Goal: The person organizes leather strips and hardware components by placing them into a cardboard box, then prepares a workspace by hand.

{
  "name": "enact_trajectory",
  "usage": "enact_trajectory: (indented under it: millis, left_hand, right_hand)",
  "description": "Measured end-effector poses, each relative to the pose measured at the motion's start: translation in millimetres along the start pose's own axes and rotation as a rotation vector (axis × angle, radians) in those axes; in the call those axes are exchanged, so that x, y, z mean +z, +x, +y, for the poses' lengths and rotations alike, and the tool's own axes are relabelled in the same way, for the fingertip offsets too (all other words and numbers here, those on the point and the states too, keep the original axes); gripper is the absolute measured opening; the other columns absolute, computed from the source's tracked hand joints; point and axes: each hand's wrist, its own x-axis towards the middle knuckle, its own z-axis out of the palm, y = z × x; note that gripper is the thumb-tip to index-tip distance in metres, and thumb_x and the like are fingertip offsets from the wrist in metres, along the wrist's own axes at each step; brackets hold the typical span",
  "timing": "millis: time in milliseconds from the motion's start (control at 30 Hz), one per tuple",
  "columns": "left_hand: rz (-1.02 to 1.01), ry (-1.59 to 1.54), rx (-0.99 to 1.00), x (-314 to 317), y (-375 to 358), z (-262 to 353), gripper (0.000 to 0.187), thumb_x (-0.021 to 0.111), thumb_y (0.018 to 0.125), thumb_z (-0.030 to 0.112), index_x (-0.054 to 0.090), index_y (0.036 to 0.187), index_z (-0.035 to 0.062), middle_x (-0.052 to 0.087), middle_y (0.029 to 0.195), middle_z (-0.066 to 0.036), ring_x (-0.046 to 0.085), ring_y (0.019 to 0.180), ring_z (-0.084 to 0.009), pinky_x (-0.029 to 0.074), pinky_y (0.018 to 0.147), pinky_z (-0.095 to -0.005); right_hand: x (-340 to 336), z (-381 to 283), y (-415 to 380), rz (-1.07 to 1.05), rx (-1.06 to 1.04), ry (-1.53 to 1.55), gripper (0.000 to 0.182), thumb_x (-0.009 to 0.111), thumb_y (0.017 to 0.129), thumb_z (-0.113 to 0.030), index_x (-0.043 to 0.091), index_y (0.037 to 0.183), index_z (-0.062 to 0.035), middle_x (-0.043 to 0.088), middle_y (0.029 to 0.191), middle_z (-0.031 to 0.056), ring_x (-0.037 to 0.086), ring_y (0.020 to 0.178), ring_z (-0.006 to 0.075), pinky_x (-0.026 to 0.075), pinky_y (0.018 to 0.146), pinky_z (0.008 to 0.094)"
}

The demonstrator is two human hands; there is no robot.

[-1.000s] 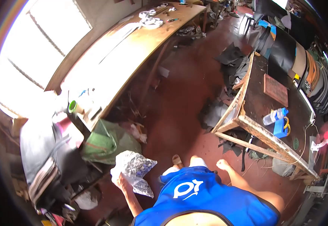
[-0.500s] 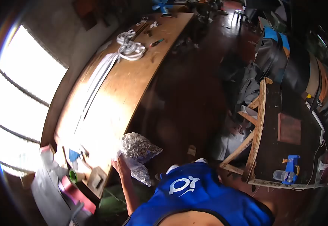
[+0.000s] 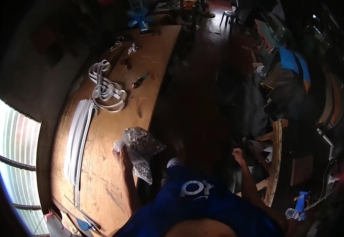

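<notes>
My left hand is closed on the gathered neck of a clear plastic bag. Many small metal pieces show through the plastic, and a lower lobe of the bag hangs beside my wrist. Hand and bag are over the near right edge of the wooden table. Out to the right, away from the table, my right hand is raised with its fingers curled in and nothing visible in them. It is near a wooden frame.
On the table lie white strips, a coiled white band and a screwdriver. A blue fan stands at the far end. Dark floor runs ahead to a stool. A blue tape dispenser is at right.
My view has moved forward along the table and turned, bringing the strips nearer. My right hand has come into view at right. The bag stays in my left hand.
</notes>
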Motion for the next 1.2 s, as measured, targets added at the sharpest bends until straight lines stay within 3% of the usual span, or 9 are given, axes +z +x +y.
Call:
enact_trajectory:
  millis: [133,200,233,400,733,867,1067,1133,1200]
  left_hand:
    - [0.027,-0.045,-0.027,86.2,103.5,11.4,0.028,0.062,0.084,0.029,0.054,0.078,0.0022,0.047,0.066,0.002,0.041,0.059,-0.0073,0.033,0.052,-0.0244]
    - [-0.144,0.135,-0.033,112.8,152.6,14.1,0.026,0.06,0.083,0.025,0.054,0.083,0.0001,0.049,0.069,0.0,0.043,0.062,-0.0087,0.035,0.052,-0.0265]
    - [-0.145,0.145,-0.035,130.8,173.5,20.1,0.026,0.06,0.083,0.025,0.054,0.083,0.0001,0.049,0.069,0.0,0.043,0.062,-0.0087,0.035,0.052,-0.0265]
    - [0.021,0.118,0.321,228.5,284.5,16.3,0.026,0.058,0.079,0.023,0.054,0.074,-0.0024,0.047,0.059,-0.002,0.039,0.054,-0.0116,0.033,0.048,-0.0308]
    - [-0.006,0.229,0.19,382.7,462.0,-28.4,0.024,0.057,0.077,0.02,0.052,0.066,-0.0016,0.046,0.055,-0.001,0.039,0.052,-0.0089,0.032,0.045,-0.0295]
    - [0.077,0.227,0.195,432.3,501.9,-46.2,0.028,0.056,0.076,0.021,0.051,0.066,-0.0034,0.048,0.053,-0.006,0.041,0.05,-0.0125,0.034,0.046,-0.0329]
    - [0.133,0.334,0.214,485.3,563.9,-93.2,0.03,0.057,0.074,0.023,0.055,0.074,-0.0069,0.055,0.06,-0.021,0.051,0.053,-0.0284,0.04,0.054,-0.0415]
    - [0.346,0.318,0.404,500.2,584.3,-96.2,0.029,0.057,0.072,0.022,0.056,0.076,-0.0068,0.056,0.065,-0.024,0.054,0.059,-0.038,0.041,0.057,-0.0443]
    - [0.352,0.377,0.403,504.1,613.4,-120.8,0.03,0.056,0.075,0.023,0.057,0.08,-0.0063,0.058,0.066,-0.018,0.054,0.059,-0.031,0.042,0.058,-0.0378]
  right_hand:
    - [3.3,75.8,-41.5,-0.393,0.487,0.457,0.027,0.059,0.085,-0.02,0.052,0.11,-0.0135,0.062,0.074,0.0054,0.053,0.049,0.0133,0.043,0.038,0.0286]
    - [20.5,1.6,-71.9,-0.246,0.772,0.245,0.022,0.055,0.086,-0.026,0.06,0.102,-0.0118,0.061,0.073,0.0004,0.053,0.053,0.012,0.046,0.046,0.0283]
    - [27.1,-4.7,-78.5,-0.315,0.554,0.106,0.023,0.054,0.086,-0.026,0.06,0.103,-0.0112,0.061,0.075,0.0009,0.053,0.055,0.0115,0.045,0.046,0.0281]
    - [66.4,-61.9,-44.6,-0.177,0.83,0.484,0.02,0.052,0.088,-0.022,0.059,0.103,-0.0098,0.061,0.078,0.0035,0.055,0.062,0.0108,0.045,0.047,0.0279]
    - [38.8,-151.5,181.0,-0.308,0.503,0.749,0.018,0.054,0.089,-0.018,0.058,0.105,-0.0098,0.062,0.078,0.0061,0.058,0.062,0.0111,0.043,0.042,0.0246]
    - [-16.8,-204.3,272.2,-0.17,0.442,0.2,0.019,0.055,0.084,-0.021,0.06,0.099,-0.0097,0.059,0.077,0.0035,0.055,0.065,0.0107,0.043,0.047,0.0281]
    - [-70.6,-352.5,343.9,0.233,0.402,0.044,0.017,0.054,0.083,-0.017,0.06,0.098,-0.0107,0.059,0.076,0.0017,0.055,0.063,0.009,0.041,0.047,0.0237]
    - [-80.1,-324.3,355.7,0.137,0.496,0.145,0.015,0.056,0.083,-0.019,0.058,0.096,-0.0125,0.058,0.073,0.0024,0.053,0.059,0.0112,0.04,0.045,0.0259]
    - [-88.6,-303.2,372.4,-0.028,0.671,0.232,0.012,0.058,0.083,-0.02,0.057,0.093,-0.013,0.056,0.07,0.0033,0.051,0.055,0.0126,0.038,0.042,0.0275]
